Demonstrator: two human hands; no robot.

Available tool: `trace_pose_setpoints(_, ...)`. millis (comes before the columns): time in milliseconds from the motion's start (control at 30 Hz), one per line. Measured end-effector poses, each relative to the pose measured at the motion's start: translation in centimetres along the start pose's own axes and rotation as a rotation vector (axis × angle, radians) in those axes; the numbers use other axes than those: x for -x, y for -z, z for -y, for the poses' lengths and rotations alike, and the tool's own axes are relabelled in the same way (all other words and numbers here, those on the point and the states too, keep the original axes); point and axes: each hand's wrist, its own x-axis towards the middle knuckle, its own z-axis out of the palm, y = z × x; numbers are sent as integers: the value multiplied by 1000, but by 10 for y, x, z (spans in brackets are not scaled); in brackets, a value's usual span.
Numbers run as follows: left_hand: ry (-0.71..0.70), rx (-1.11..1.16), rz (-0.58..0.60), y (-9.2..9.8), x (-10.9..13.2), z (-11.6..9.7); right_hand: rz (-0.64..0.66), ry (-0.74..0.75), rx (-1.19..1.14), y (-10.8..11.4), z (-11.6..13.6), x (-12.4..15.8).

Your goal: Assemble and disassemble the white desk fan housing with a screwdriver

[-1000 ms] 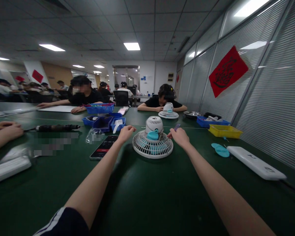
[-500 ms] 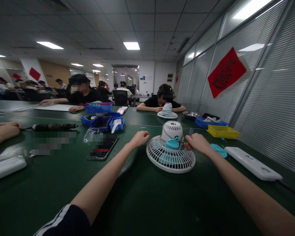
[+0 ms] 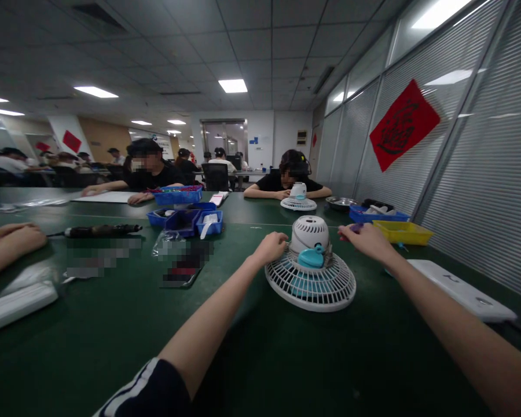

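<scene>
A white fan head (image 3: 310,284) lies grille-down on the green table in front of me, its vented motor housing on top and a turquoise knob on the side facing me. At the left of the housing is my left hand (image 3: 270,249), its fingers curled against the fan. My right hand (image 3: 369,240) is off to the right of the fan, held above the table with the fingers pinched. A small purplish, see-through object (image 3: 356,227) shows at its fingertips; its kind is not clear.
A yellow tray (image 3: 406,234) and a blue tray (image 3: 377,214) stand at the right, beyond a white power-bank-like box (image 3: 460,289). Blue bins (image 3: 180,223), a phone (image 3: 186,266) and an electric screwdriver (image 3: 104,230) lie leftward. Co-workers sit across the table, one behind another fan (image 3: 298,202).
My right hand has moved away from the fan, rightward and up towards the yellow tray. My left hand has come closer to the motor housing. The view has shifted slightly.
</scene>
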Motion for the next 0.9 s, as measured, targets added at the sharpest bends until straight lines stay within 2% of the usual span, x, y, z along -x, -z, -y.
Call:
trace_pose_setpoints(100,13,-16,30,-7,0,-2,204,37,-93,-18,-6,-1)
trace_pose_setpoints(267,-13,-5,49,-12,0,-2,262,66,-226,-31,-22,4)
trace_pose_setpoints(467,6,24,32,-7,3,0,281,108,-200,-25,-23,14)
trace_pose_setpoints(600,52,60,81,6,6,1,430,175,-292,-17,-31,24)
trace_pose_setpoints(767,115,166,189,23,10,1,659,149,-549,2,-46,28)
trace_pose_setpoints(833,135,209,205,25,8,1,640,97,-591,7,-46,26)
trace_pose_setpoints(900,148,240,181,26,3,0,507,50,-590,7,-39,22)
